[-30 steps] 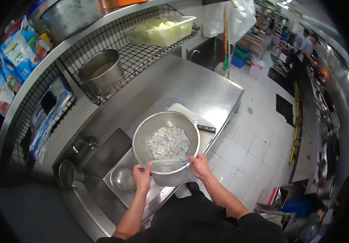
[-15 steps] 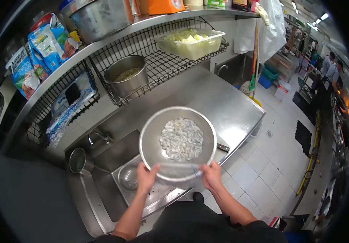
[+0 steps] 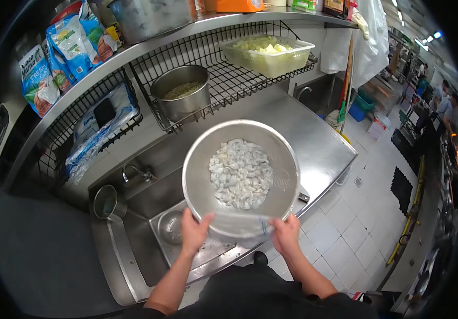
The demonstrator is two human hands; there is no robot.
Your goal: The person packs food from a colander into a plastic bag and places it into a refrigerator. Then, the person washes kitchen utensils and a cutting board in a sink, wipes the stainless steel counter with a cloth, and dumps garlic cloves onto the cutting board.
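Note:
A large steel bowl (image 3: 194, 159) holds a pile of pale, wet-looking pieces that resemble peeled shrimp (image 3: 241, 173). My left hand (image 3: 194, 232) is closed at the bowl's near left rim, thumb uppermost. At the near right rim my right hand (image 3: 286, 234) is closed too. A clear plastic bag (image 3: 237, 226) with a blue mark stretches between both hands, across the near rim. Whether the fingers also grip the steel rim is hidden. Beside the bowl, a knife's dark handle (image 3: 304, 198) shows from beneath its right side.
A sink (image 3: 160, 202) with a faucet (image 3: 138, 174) and a steel pot (image 3: 106, 203) is at left. Above the counter (image 3: 325, 154), a wire rack (image 3: 223, 80) bears a pot (image 3: 186, 101) and a white basket (image 3: 266, 58) of pale cut pieces. Other people (image 3: 442, 93) stand far right.
The bowl looks larger and nearer to me, and covers more of the knife. Both hands keep their hold on the bag at the near rim. The whole view has shifted slightly.

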